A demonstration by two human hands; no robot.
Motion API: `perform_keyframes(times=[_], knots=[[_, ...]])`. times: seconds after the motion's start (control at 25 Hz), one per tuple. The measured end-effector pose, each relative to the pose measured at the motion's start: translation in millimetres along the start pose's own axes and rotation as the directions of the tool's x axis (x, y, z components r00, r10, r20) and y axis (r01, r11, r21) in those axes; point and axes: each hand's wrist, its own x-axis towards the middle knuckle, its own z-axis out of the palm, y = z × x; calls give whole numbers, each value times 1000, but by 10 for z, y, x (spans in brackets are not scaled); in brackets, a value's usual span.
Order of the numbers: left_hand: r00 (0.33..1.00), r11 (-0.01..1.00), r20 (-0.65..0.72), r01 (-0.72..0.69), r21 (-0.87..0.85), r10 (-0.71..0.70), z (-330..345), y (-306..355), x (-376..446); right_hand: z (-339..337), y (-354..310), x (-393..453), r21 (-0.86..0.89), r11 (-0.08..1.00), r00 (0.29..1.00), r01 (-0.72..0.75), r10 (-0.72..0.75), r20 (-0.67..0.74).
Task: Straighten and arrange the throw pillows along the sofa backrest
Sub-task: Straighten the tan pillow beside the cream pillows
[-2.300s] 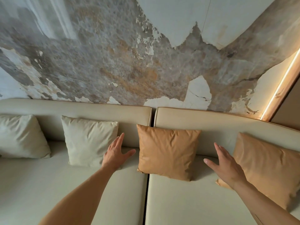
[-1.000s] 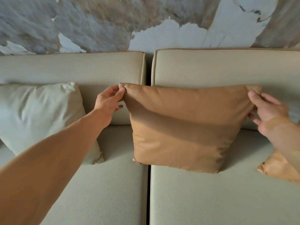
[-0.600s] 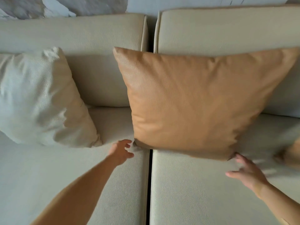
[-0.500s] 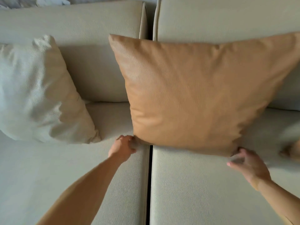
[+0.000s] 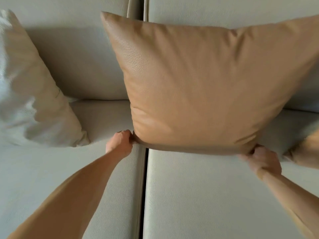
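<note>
A large tan leather throw pillow [image 5: 203, 83] leans against the beige sofa backrest [image 5: 77, 66], straddling the gap between the two seat sections. My left hand [image 5: 120, 144] is closed on its bottom left corner. My right hand [image 5: 262, 159] is closed on its bottom right corner. A cream pillow [image 5: 31, 94] leans against the backrest at the left. The corner of a second tan pillow [image 5: 309, 150] shows at the right edge.
The beige seat cushions [image 5: 207, 195] spread across the foreground, split by a dark seam [image 5: 144, 187] running toward me. A strip of seat lies between the cream pillow and the tan one.
My hands dropped from the tan pillow's top corners to its bottom corners and closed on them. The view has moved closer and lower, so the wall is out of sight.
</note>
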Motion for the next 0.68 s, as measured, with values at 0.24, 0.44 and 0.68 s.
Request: perform_keyframes(times=[0.24, 0.44, 0.68], knots=[[979, 976, 205, 64, -210, -20, -299, 117, -16, -377, 94, 71, 448, 891, 880, 74, -269, 390], [931, 466, 274, 136, -874, 241, -1168, 549, -182, -740, -280, 6, 797, 594, 820, -108, -401, 410], [964, 330, 179, 107, -938, 198, -1288, 553, -247, -785, -466, -164, 804, 581, 805, -129, -411, 427]])
